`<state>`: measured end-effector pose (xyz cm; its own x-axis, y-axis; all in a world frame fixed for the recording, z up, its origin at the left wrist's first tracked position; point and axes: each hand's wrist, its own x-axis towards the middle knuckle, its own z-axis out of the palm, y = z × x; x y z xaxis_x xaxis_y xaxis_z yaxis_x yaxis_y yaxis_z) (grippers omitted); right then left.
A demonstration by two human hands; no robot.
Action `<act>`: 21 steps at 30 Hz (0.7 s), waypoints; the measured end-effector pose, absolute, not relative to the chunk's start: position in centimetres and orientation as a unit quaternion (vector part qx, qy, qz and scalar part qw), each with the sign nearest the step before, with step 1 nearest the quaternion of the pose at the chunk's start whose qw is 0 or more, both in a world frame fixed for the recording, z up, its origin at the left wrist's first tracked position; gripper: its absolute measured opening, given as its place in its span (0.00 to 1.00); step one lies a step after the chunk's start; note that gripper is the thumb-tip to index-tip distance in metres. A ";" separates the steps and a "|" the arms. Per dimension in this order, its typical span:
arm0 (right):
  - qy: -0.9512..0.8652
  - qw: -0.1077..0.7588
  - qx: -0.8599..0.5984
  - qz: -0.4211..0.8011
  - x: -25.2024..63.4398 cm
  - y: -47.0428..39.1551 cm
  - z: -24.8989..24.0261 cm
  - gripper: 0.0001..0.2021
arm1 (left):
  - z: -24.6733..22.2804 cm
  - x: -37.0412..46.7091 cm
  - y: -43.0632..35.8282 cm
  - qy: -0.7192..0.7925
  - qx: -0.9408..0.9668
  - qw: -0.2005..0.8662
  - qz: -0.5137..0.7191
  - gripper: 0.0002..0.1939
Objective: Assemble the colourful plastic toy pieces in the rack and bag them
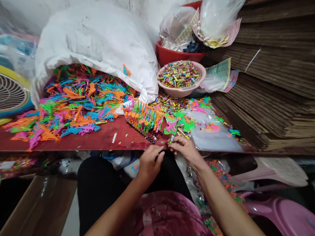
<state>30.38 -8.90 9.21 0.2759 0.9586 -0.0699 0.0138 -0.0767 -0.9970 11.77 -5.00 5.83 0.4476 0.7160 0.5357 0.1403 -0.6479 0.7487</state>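
My right hand (185, 150) pinches a small candy-filled tube (171, 139) at the table's front edge. My left hand (150, 162) is just to its left, fingers loosely bent with a gap at the thumb, and I see nothing in it. Right behind the hands, a black grid rack (153, 137) bears a tight row of bright plastic toy pieces (144, 116) standing upright. Flat green and pink toy pieces (179, 123) lie beside the rack, near the right hand. More small tubes (169, 102) are scattered behind them.
A white sack (98, 42) spills a heap of toy pieces (73, 101) over the red table (56, 142). A pink basin (203, 73) of tubes stands at the back. Clear plastic bags (216, 139) lie at the right, by stacked cardboard (265, 88). A fan (12, 93) is far left.
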 end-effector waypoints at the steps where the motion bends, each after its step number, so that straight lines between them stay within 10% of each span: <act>1: -0.410 0.552 -0.581 0.435 29.6 -8.9 8.9 0.14 | 5.8 11.9 -5.1 0.274 0.782 0.329 0.453 0.12; 21: -0.523 0.519 -0.659 0.146 25.7 -7.7 8.9 0.10 | 4.9 8.4 -1.0 0.399 0.747 0.194 0.495 0.09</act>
